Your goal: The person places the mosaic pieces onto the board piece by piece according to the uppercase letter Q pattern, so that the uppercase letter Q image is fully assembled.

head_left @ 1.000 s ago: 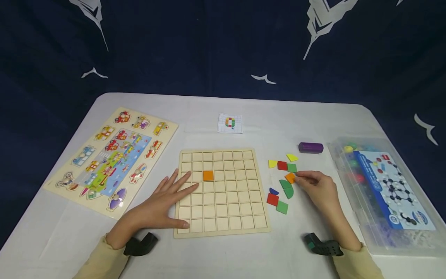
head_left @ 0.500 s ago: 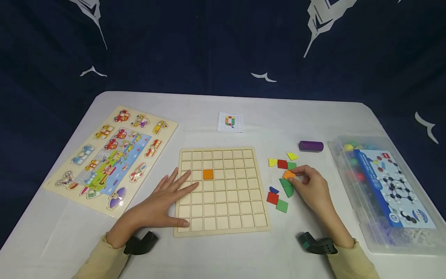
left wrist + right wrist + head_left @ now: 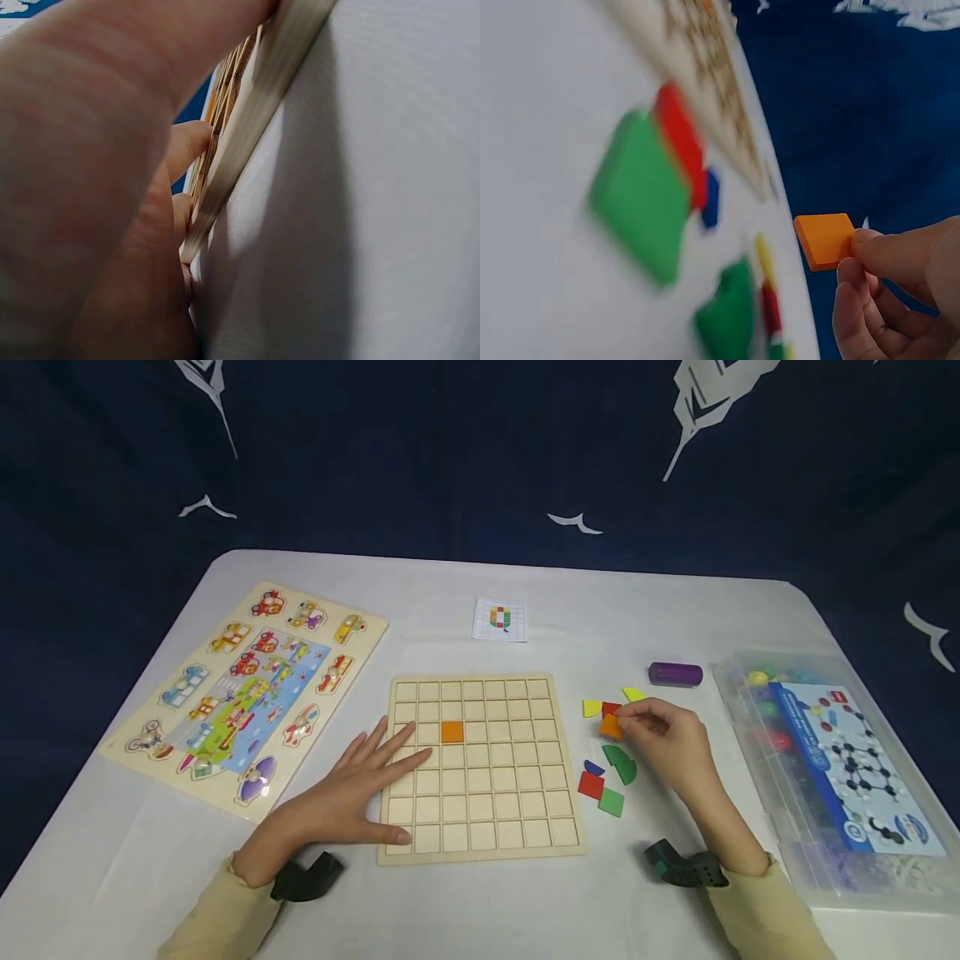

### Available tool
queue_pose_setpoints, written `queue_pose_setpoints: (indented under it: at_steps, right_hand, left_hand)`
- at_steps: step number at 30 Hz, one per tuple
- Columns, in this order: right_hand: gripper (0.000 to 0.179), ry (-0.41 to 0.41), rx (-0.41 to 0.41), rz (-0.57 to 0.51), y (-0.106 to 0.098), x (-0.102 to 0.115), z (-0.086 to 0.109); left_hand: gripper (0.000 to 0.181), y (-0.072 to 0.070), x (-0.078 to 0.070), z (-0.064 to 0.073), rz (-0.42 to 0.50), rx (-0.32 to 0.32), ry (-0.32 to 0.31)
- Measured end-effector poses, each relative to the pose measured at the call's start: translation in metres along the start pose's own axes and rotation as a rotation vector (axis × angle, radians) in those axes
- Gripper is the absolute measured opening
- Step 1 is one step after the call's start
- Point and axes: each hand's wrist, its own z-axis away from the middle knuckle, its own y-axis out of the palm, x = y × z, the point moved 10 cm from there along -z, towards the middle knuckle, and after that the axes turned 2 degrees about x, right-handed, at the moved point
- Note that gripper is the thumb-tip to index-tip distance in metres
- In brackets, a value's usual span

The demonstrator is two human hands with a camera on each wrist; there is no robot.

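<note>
My right hand [image 3: 671, 743] pinches an orange square tile [image 3: 825, 240] between thumb and fingers, and the right wrist view shows it lifted off the table. In the head view the tile overlaps a red square tile in the loose group. With fingers spread, my left hand [image 3: 348, 793] rests on the left edge of a wooden grid board [image 3: 483, 857]. One orange square [image 3: 452, 732] lies in a cell of the board, in the third row from the far edge. The left wrist view shows the board's edge [image 3: 251, 124] beside my thumb.
Loose tiles lie right of the board, among them a red square [image 3: 591, 786], a green square [image 3: 611, 802] and green quarter pieces [image 3: 619, 764]. A pattern card [image 3: 499, 619] lies beyond, a purple cylinder [image 3: 675, 674] behind. A vehicle puzzle [image 3: 255, 693] and a plastic box [image 3: 825, 777] flank the board.
The right hand has taken hold of the orange tile, lifted it and moved it slightly left and away from me. The left hand stays on the board.
</note>
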Motion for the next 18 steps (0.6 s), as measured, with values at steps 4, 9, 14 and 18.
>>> queue_pose_setpoints:
  at_steps: [4, 9, 14, 18]
  right_hand:
    - [0.006, -0.006, 0.09, -0.148, 0.027, 0.032, -0.012]
    - [0.01, 0.08, 0.312, -0.433, 0.091, 0.067, -0.013]
    - [0.009, 0.145, 0.447, -0.557, 0.142, 0.086, -0.007]
    - [0.006, 0.125, 0.494, -0.535, 0.163, 0.092, -0.005]
  left_hand:
    - [0.097, -0.001, -0.001, 0.0, 0.012, -0.002, 0.0]
    - [0.097, 0.0, 0.0, 0.0, 0.015, -0.003, -0.004]
    - [0.098, 0.0, 0.002, -0.001, 0.01, -0.001, -0.013]
    - [0.097, 0.0, 0.003, 0.0, 0.003, 0.003, -0.013]
